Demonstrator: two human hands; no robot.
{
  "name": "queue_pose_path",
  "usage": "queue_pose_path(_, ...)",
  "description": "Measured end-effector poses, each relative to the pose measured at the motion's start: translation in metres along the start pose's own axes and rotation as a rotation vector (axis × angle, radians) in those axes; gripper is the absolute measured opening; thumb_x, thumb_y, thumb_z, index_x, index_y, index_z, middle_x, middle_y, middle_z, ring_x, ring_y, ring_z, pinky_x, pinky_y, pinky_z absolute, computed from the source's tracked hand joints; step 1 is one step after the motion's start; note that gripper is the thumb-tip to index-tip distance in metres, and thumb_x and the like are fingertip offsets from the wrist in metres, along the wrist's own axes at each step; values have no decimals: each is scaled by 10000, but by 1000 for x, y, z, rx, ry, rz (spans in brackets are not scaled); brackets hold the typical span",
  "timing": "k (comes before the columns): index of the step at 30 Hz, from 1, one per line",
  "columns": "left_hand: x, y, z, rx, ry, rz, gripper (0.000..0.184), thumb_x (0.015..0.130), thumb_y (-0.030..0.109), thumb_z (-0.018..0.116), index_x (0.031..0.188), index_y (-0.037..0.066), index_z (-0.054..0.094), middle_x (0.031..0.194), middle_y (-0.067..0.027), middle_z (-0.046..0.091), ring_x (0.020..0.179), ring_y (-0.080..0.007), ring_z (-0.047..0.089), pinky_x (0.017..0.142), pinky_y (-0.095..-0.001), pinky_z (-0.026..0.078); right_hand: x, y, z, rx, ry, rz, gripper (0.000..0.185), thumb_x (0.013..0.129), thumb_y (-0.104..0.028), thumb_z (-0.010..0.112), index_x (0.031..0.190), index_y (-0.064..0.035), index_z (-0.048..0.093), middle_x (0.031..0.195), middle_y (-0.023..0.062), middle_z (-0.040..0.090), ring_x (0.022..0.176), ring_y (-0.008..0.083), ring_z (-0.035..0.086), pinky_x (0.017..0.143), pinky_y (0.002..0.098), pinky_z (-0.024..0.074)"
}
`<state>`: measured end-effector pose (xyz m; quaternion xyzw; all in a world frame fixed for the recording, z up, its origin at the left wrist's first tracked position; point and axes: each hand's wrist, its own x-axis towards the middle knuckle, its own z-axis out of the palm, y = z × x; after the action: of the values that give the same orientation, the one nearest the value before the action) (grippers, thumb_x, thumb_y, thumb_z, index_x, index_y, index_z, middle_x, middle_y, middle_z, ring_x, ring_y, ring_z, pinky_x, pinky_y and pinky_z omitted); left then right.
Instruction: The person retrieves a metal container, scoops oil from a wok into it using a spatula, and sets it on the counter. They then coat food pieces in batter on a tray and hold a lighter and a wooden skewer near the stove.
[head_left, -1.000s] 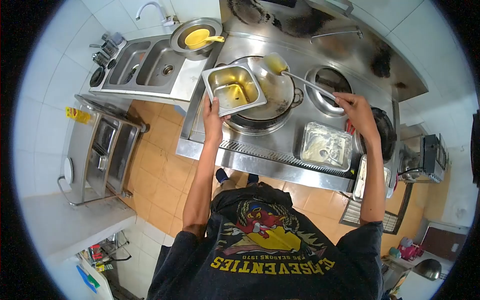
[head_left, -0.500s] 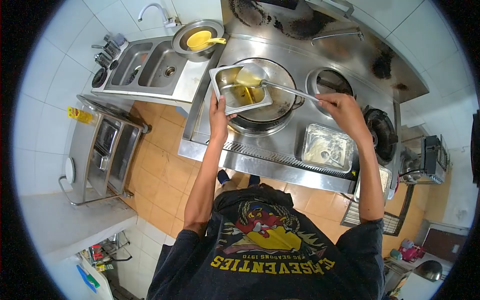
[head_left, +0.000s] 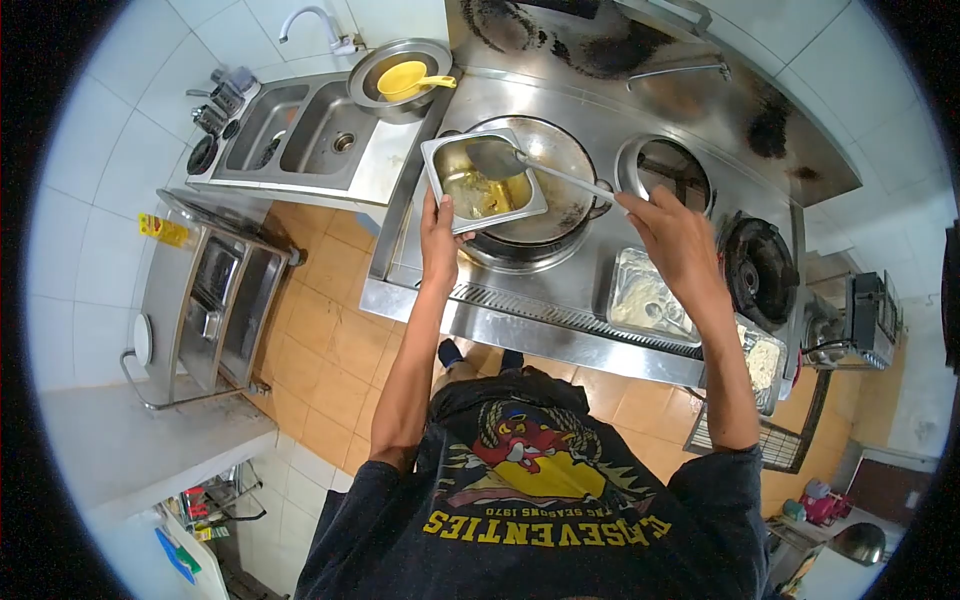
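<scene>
My left hand (head_left: 440, 230) grips the near left side of a rectangular steel food pan (head_left: 497, 220), which holds a clear yellow liquid with a little golden residue. It is held above the left part of a wide wok (head_left: 562, 150) on the stove. In my right hand (head_left: 678, 240) is the long metal handle of a spatula (head_left: 493, 158). Its flat grey head is over the far side of the food pan, and whether it touches the inside cannot be told. Below my right hand a shallow tray (head_left: 632, 290) carries pale, flour-like matter.
At the back left is a double sink (head_left: 318, 145), beside a steel bowl (head_left: 362, 92) with a yellow dipper (head_left: 403, 80). A round burner opening (head_left: 675, 170) and a black burner (head_left: 757, 268) lie to the right. A second floury tray (head_left: 763, 365) sits at the front right. A steel trolley (head_left: 232, 300) stands left.
The spatula head has turned and shifted slightly left over the food pan. My right hand has moved a little left and down. My left hand keeps its hold on the pan.
</scene>
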<state>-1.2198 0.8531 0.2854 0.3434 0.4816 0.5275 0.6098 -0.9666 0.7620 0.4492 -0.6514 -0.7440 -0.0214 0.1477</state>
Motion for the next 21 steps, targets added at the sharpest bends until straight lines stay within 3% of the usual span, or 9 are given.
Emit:
queue_pose_path(4, -2, 3, 1, -2, 23, -10, 500, 953, 303, 447, 1405, 147, 303, 1127, -45, 557, 870, -122, 570, 653, -258, 471, -9, 5, -6, 131, 39, 71, 226, 818, -124, 604, 1036, -139, 660, 737, 130, 535, 693, 323, 567, 607, 419, 446)
queue_pose_path(7, -2, 4, 0, 1, 7, -18, 504, 950, 307, 451, 1404, 146, 302, 1155, -41, 543, 897, -121, 561, 678, -270, 468, -13, 24, -7, 310, -29, 201, 261, 841, -98, 604, 1098, -78, 645, 678, 76, 524, 621, 170, 493, 594, 328, 389)
queue_pose_path(10, -3, 8, -3, 7, 4, -5, 502, 952, 301, 447, 1403, 137, 301, 1163, -40, 537, 904, -118, 560, 681, -272, 467, -21, 44, 6, 616, 56, 278, 237, 864, -140, 592, 1078, -57, 650, 831, 96, 642, 677, 162, 547, 650, 280, 434)
queue_pose_path(11, -3, 9, -3, 9, 5, 0, 499, 953, 299, 445, 1403, 135, 302, 1164, -38, 537, 904, -117, 560, 681, -272, 466, -22, 51, 5, 624, -13, 362, 262, 873, -156, 586, 1100, -35, 635, 850, 79, 660, 700, 106, 517, 673, 258, 430)
queue_pose_path(14, -2, 7, -7, -22, 36, 15, 487, 954, 293, 442, 1397, 139, 312, 1157, -33, 539, 895, -112, 559, 675, -265, 459, -21, 61, 9, 594, -9, 429, 261, 868, -180, 589, 1086, -48, 644, 755, 100, 642, 648, 126, 522, 648, 267, 432)
queue_pose_path(17, 1, 4, -15, -6, 39, 39, 486, 961, 314, 430, 1397, 136, 309, 1171, -53, 529, 892, -124, 567, 637, -251, 469, -17, 81, 34, 422, -15, 389, 245, 857, -189, 589, 1050, -54, 658, 755, 150, 645, 652, 221, 598, 654, 320, 463)
queue_pose_path(21, -7, 15, -16, -8, 63, 39, 478, 959, 307, 431, 1393, 144, 317, 1171, -46, 530, 902, -129, 567, 645, -257, 468, -12, 89, 74, 213, -63, 337, 203, 835, -185, 579, 960, -57, 676, 868, 180, 646, 844, 388, 607, 735, 454, 479)
